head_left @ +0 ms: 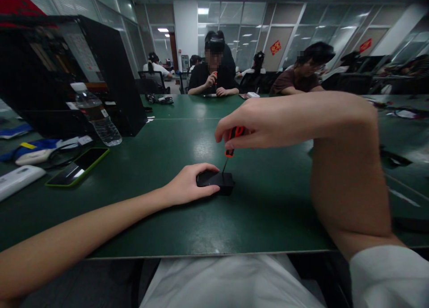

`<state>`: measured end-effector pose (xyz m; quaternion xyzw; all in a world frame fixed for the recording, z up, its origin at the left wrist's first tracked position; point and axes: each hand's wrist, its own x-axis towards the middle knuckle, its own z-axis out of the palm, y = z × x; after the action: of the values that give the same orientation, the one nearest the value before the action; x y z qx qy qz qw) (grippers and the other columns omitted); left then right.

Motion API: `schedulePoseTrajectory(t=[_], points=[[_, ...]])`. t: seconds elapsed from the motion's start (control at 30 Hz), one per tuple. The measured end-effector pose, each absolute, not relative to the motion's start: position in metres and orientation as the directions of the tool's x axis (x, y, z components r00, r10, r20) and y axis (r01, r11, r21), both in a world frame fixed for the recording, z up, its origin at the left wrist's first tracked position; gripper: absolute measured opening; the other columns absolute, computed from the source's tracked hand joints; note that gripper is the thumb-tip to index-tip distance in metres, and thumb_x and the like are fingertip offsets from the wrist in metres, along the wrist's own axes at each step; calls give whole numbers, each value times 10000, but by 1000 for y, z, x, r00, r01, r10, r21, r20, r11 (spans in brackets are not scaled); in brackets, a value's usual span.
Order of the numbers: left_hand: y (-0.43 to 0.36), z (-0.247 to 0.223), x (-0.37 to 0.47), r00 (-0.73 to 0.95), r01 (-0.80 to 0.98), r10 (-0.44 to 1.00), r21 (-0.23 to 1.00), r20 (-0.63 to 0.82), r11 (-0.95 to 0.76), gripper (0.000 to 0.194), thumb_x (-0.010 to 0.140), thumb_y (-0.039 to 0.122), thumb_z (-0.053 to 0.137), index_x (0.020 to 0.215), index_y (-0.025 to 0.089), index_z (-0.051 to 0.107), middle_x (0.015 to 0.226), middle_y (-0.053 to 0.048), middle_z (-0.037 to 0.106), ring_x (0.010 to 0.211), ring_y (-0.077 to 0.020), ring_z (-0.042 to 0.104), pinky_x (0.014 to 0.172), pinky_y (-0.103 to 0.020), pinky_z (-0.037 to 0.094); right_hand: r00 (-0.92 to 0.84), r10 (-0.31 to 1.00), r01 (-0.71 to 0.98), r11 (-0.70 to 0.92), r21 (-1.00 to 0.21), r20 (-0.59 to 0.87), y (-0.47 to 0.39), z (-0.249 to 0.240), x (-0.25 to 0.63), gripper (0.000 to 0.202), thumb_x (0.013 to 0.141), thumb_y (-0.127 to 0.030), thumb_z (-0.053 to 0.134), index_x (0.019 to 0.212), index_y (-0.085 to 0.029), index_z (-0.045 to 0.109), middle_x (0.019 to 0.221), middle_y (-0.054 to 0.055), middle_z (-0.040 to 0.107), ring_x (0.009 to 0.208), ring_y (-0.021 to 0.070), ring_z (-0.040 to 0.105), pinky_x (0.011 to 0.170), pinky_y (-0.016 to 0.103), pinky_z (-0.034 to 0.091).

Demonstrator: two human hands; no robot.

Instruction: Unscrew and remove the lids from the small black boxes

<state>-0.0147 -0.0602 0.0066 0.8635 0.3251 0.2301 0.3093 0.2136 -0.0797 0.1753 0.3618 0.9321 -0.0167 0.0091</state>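
On the green table (197,227) lies a small black box-shaped device (226,183). My left hand (191,183) grips its left end, thumb on the near side and fingers on the far side. Above it, my right hand (250,125) is closed round the orange-and-black handle of a screwdriver (229,153). The screwdriver stands nearly upright, leaning slightly, and its thin shaft meets the top of the device. Whether the tip sits in a screw is too small to tell.
To the left are a green-edged phone (78,167), a plastic water bottle (98,116), a white device (20,181) and an open black computer case (110,71). Across the table a person (214,73) holds another screwdriver. A second person (298,71) leans over at the right.
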Motion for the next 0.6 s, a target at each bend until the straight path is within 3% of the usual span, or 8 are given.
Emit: schedulePoseTrajectory(t=[0.1,0.17,0.27,0.33,0.43,0.6], points=[[-60,7,-15,681,420,705,684,195,-596,438,852,420,745,1214,181,687,1158,-67,750,1035,-255,703,927,-348,535,-782,623,623,782,-16,-32,-81,177,213,284,870,-211,579,1119,-246,711,1102,29,734,922,190,654,728,292,441],[-60,7,-14,682,418,704,684,199,-598,434,854,424,742,1211,184,688,1161,-67,750,1039,-257,701,930,-353,536,-782,622,622,783,16,-32,-81,177,213,281,876,-270,619,1147,-242,692,1115,38,720,923,196,650,715,294,439],[-60,7,-14,685,415,700,680,203,-604,432,858,424,738,1212,182,689,1163,-69,749,1039,-256,699,928,-352,537,-731,681,680,732,41,-27,-80,177,212,279,920,-425,613,1113,-244,703,941,20,738,745,168,642,621,285,401],[-60,7,-14,685,420,700,676,201,-605,433,858,423,738,1214,181,688,1162,-70,749,1034,-254,699,927,-351,538,-728,685,685,728,32,-11,-79,175,211,226,928,-352,585,1076,-250,722,908,2,748,722,153,643,624,280,397],[-60,7,-14,682,430,705,673,195,-602,434,854,425,738,1211,183,687,1155,-70,750,1020,-256,702,923,-354,542,-767,640,641,766,41,35,-77,173,211,269,874,-212,582,1095,-261,726,1035,-6,756,854,164,664,701,282,426],[-59,7,-14,687,421,699,675,199,-606,432,856,427,738,1209,183,688,1148,-68,750,1018,-251,703,908,-339,537,-737,675,676,736,42,35,-78,175,210,190,872,-292,636,1032,-266,734,954,1,766,767,167,667,628,281,420]])
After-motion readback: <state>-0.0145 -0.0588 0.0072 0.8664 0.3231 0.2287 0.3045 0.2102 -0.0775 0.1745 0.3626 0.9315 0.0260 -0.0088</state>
